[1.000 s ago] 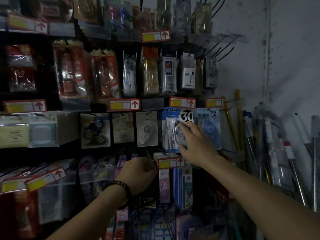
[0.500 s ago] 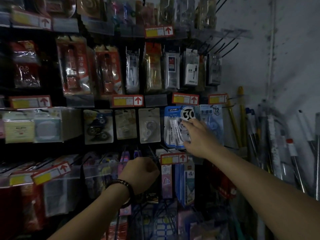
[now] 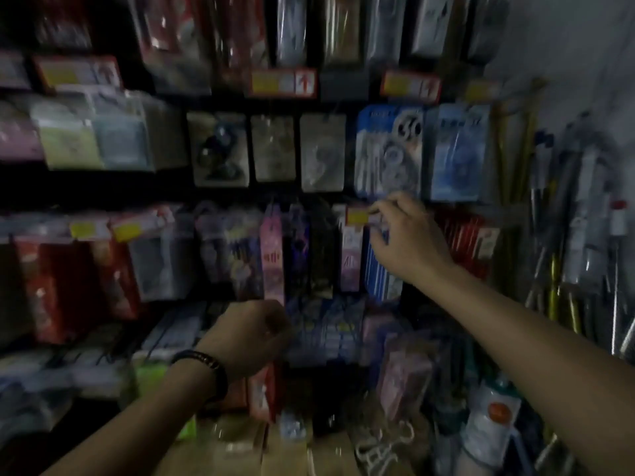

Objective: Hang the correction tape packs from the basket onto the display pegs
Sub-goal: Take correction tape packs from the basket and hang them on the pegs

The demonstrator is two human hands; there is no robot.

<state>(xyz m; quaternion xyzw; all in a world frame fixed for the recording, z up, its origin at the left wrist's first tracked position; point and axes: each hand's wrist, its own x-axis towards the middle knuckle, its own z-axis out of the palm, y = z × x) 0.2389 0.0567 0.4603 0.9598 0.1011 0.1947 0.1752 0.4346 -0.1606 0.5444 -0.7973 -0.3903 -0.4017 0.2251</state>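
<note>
Blue correction tape packs (image 3: 388, 152) hang up in the middle row, so at least that batch looks done. Right hand (image 3: 409, 242) sits just below them, fingers loosely curled, apparently empty. Left hand (image 3: 251, 334) is balled up, can't tell if it holds anything. Basket isn't in view, so what's left is anyone's guess.

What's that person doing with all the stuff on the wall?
A person is stocking a stationery display. A blue correction tape pack hangs there, and the right hand is just below it, beside a yellow price tag. The left hand, fingers curled, is lower down in front of other packets. It is too blurry to tell whether either hand holds anything.
</note>
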